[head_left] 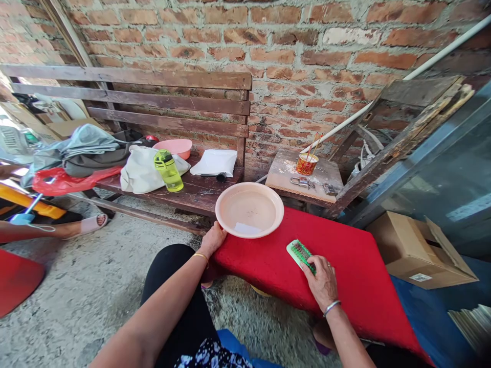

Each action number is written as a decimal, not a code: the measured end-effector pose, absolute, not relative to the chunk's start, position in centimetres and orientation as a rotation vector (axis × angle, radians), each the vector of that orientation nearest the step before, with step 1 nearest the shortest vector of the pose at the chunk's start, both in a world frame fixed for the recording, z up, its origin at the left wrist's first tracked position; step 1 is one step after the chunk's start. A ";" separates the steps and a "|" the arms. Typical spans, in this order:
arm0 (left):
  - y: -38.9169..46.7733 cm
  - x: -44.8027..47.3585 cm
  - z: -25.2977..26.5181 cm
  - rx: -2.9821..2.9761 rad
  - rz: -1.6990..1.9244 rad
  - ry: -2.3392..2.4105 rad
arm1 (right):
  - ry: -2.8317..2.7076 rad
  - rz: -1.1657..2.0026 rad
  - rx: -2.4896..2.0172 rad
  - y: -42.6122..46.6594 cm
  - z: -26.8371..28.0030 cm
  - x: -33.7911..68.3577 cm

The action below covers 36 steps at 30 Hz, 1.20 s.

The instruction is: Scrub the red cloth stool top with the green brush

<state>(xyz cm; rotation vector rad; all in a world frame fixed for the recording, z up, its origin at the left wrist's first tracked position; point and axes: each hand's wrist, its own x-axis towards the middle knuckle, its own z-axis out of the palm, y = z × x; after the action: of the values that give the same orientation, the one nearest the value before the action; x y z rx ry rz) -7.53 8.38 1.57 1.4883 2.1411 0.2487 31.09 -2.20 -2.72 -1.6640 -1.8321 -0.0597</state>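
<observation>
My right hand (321, 278) is closed around one end of a scrub brush (301, 251) with green and dark bristles and a pale body. The brush's bristles face up, just above or on the red cloth (330, 240) that covers a low table. At the cloth's left corner, my left hand (214, 239) has its fingers curled against the edge, beside the basin's lower left side. Whether they grip the cloth or the basin is hidden. The pale pink basin (276, 217) holds water, and a white piece (245, 228) lies in it.
A wooden bench (199, 191) along the brick wall bears a green bottle (169, 171), a white bag (140, 171) and a pink bowl (178, 147). Padlocks (301, 182) and a red patterned cup (307, 164) are on a small board. An open cardboard box (406, 250) stands right; another person's foot (90, 225) shows left.
</observation>
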 end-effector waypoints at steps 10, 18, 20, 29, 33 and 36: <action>8.4 -7.6 1.6 1.472 0.261 2.120 | -1.821 -0.064 -1.676 -2.2 -2.6 31.0; 8.3 -7.4 1.9 1.459 0.266 2.118 | -1.825 -0.070 -1.675 -2.2 -2.5 31.0; 8.3 -7.4 1.9 1.456 0.271 2.119 | -1.829 -0.070 -1.671 -2.2 -2.4 31.0; 8.2 -7.3 1.9 1.462 0.272 2.132 | -1.835 -0.082 -1.674 -2.2 -2.3 30.9; 8.2 -7.4 2.0 1.464 0.281 2.116 | -1.838 -0.073 -1.681 -2.3 -2.3 30.9; 8.2 -7.4 1.9 1.464 0.279 2.113 | -1.838 -0.067 -1.684 -2.3 -2.3 30.9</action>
<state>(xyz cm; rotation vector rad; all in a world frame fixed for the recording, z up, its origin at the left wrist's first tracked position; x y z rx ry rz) -7.41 8.22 1.93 1.4640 2.1131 0.2789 30.93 -2.28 -2.28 -1.6838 -1.8377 -0.0667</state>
